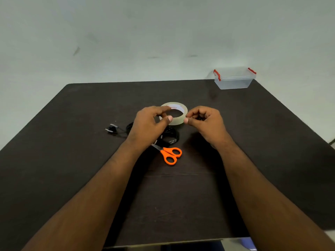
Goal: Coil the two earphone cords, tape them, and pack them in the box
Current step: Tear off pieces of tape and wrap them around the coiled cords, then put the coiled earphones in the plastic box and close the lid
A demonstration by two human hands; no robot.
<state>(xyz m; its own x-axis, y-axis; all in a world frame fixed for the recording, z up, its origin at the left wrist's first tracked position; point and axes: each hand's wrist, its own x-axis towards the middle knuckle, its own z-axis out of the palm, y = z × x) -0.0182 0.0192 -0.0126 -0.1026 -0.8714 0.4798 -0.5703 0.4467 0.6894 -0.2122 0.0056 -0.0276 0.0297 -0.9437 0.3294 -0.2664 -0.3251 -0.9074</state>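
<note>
A roll of clear tape (178,115) is held up over the middle of the dark table (72,160). My left hand (150,124) grips the roll's left side, thumb on the outer face and fingers over the rim. My right hand (204,122) has its fingers curled and pinches at the roll's right edge. Black earphone cords (172,134) lie bundled under my left hand, with plugs or earbuds (112,128) sticking out to the left. The clear plastic box (233,78) with red clips stands at the far right corner, its lid on.
Orange-handled scissors (170,154) lie just in front of the cords, blades pointing under my left wrist. A pale wall rises behind the table. The table's near edge runs along the bottom of the view.
</note>
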